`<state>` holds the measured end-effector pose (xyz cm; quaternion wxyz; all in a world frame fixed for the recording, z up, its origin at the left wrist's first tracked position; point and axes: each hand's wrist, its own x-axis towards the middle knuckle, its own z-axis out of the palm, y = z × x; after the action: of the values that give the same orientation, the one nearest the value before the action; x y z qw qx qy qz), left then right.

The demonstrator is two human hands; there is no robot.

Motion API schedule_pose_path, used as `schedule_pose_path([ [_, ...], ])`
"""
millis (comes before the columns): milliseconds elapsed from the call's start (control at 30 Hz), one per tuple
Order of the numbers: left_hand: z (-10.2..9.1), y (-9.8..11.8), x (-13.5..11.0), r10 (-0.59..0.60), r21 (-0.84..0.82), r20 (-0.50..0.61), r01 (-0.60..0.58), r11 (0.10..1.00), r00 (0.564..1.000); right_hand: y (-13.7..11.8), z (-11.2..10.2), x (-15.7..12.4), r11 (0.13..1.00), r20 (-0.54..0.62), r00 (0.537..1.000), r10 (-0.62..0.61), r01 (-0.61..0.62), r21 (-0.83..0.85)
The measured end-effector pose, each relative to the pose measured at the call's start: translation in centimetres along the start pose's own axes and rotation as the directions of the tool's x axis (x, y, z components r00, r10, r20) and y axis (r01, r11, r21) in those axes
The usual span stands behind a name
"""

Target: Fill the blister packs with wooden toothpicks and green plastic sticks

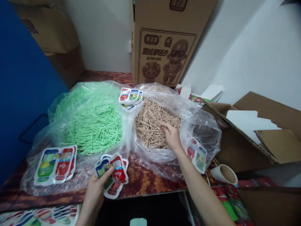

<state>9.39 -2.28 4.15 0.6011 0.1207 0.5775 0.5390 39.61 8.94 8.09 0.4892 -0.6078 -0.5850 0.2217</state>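
Note:
My left hand (100, 185) is closed on several fanned-out flat packs (119, 169) with red Cola and green lemon prints. They are held over the table's front edge. Amid thin brown sticks (150, 125) in an open clear plastic bag, my right hand (172, 135) has its fingers drawn together on some of the sticks; the fingertips are partly hidden. A second clear bag beside it, on the left, holds thin green sticks (94, 128). More printed packs (56, 164) lie on the plastic at the front left, with others (130, 97) between the bags.
A tall printed carton (164, 47) stands behind the bags. To the right are an open cardboard box (249, 150) and a paper cup (224, 174). Two packs (197, 153) rest on the right bag's plastic. A blue panel (28, 78) borders the left side.

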Motion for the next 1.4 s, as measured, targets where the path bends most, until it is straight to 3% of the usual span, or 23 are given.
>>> schedule_pose_path([
  [100, 0.1, 0.2, -0.2, -0.009, -0.011, 0.003, 0.009, 1.0, 1.0, -0.7, -0.4, -0.4, 0.998, -0.013, 0.999, -0.035, 0.035, -0.048],
  [267, 0.3, 0.1, -0.5, -0.018, 0.007, 0.024, 0.018, 1.0, 1.0, -2.5, -0.2, -2.7, 0.954, 0.161, 0.984, -0.071, 0.02, 0.301],
  [367, 0.6, 0.1, -0.7, -0.032, 0.031, 0.018, 0.032, 0.999, 0.999, -3.4, 0.7, -5.0, 0.922, 0.213, 0.975, -0.064, -0.024, 0.385],
  [700, 1.0, 0.1, -1.0, -0.011, 0.009, 0.053, 0.01, 1.0, 0.999, -4.7, 3.3, -9.6, 0.896, 0.287, 0.958, -0.008, -0.121, 0.427],
  [900, 1.2, 0.2, -1.2, 0.016, 0.012, 0.05, -0.017, 1.0, 0.999, -4.9, 3.9, -10.7, 0.886, 0.34, 0.94, 0.03, -0.182, 0.426],
  [1400, 1.7, 0.1, -1.9, 0.016, 0.049, 0.113, -0.022, 0.999, 0.993, -5.1, 4.3, -11.7, 0.892, 0.387, 0.922, 0.027, -0.197, 0.407],
])
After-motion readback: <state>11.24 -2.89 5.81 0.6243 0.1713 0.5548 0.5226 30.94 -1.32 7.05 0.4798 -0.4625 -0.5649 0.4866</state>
